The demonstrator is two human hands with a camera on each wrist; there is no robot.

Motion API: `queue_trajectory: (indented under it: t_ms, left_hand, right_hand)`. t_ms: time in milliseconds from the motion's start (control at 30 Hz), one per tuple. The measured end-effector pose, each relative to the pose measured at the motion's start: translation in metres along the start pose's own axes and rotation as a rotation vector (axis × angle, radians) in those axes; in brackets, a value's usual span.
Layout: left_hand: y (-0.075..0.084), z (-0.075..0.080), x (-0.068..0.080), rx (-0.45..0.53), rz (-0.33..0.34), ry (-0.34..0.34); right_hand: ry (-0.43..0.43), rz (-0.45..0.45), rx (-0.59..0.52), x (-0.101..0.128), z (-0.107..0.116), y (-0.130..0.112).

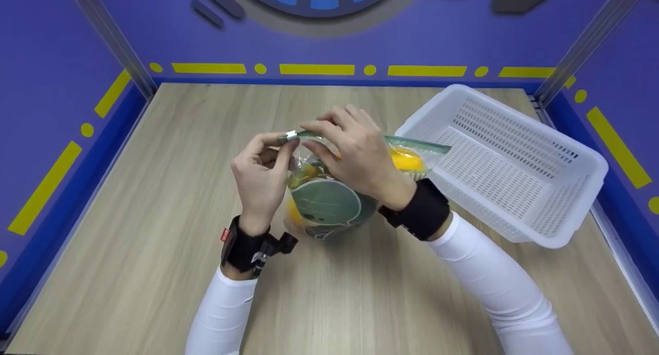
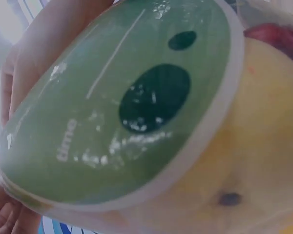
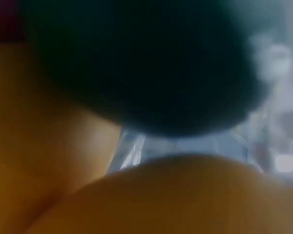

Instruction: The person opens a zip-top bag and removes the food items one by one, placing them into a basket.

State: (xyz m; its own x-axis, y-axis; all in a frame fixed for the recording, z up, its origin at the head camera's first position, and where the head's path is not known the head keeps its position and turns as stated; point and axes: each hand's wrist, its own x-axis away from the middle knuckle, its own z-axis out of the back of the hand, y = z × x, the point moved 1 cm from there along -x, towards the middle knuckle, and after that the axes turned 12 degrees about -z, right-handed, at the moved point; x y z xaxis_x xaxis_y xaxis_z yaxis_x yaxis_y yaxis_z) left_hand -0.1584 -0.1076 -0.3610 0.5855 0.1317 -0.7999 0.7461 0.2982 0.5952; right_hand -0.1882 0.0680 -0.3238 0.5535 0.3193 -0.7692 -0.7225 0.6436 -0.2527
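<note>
A clear zip bag with a green printed panel stands on the wooden table, filled with yellow and orange fruit. My left hand pinches the white slider at the left end of the bag's green zip strip. My right hand grips the top of the bag just right of it, fingers curled over the strip. The left wrist view is filled by the bag's green panel and a yellow fruit pressed behind the plastic. The right wrist view is a dark and orange blur.
A white perforated plastic basket sits tilted at the right side of the table, touching the bag's right end. Blue walls with yellow markings enclose the table on three sides.
</note>
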Motion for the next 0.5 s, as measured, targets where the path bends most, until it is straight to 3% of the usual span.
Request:
queue_trajectory:
  t_ms: [233, 500]
  left_hand:
    - [0.005, 0.006, 0.001, 0.076, -0.017, -0.026]
    - [0.006, 0.007, -0.004, 0.15, -0.076, -0.085]
  right_hand:
    - [0.041, 0.042, -0.092, -0.006, -0.016, -0.003]
    - [0.067, 0.033, -0.114, -0.002, -0.011, -0.001]
